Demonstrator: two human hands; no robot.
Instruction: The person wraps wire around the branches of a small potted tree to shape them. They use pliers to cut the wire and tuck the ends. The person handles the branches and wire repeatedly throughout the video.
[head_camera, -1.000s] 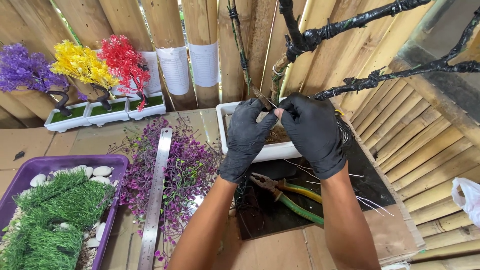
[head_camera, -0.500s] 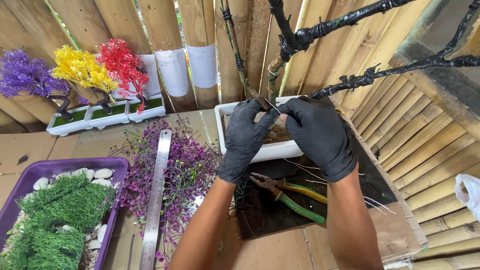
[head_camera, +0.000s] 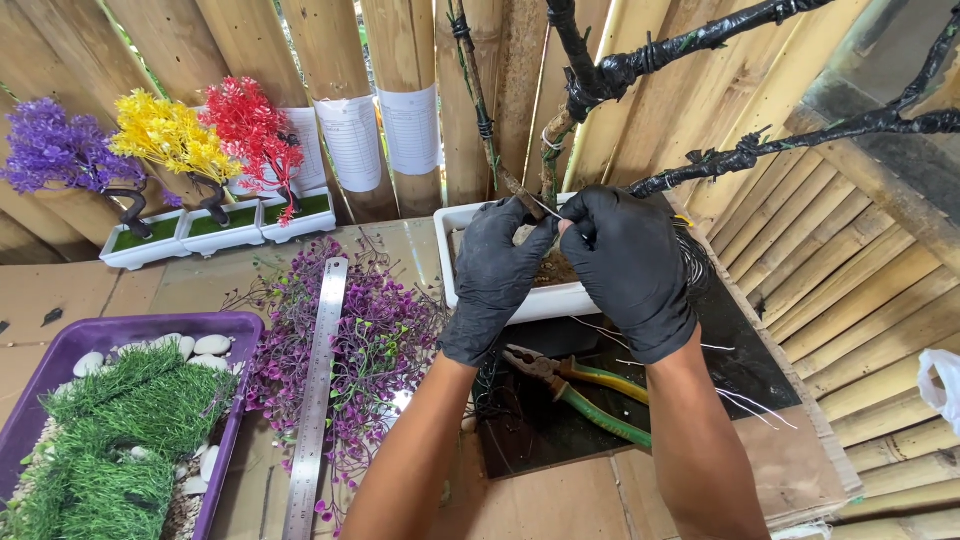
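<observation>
Above the white rectangular planter tray (head_camera: 500, 300), both black-gloved hands meet at the base of the black-wrapped artificial tree trunk (head_camera: 585, 85). Left hand (head_camera: 497, 270) has its fingers curled and pinches a thin silver wire (head_camera: 545, 207) where it meets the trunk; right hand (head_camera: 625, 265) is closed around the same wire just beside it. Below the wrists, green-handled pliers (head_camera: 580, 385) lie on a black mat (head_camera: 740, 360). To the left on the bench, a steel ruler (head_camera: 315, 400) rests across purple plastic foliage (head_camera: 380, 340)
</observation>
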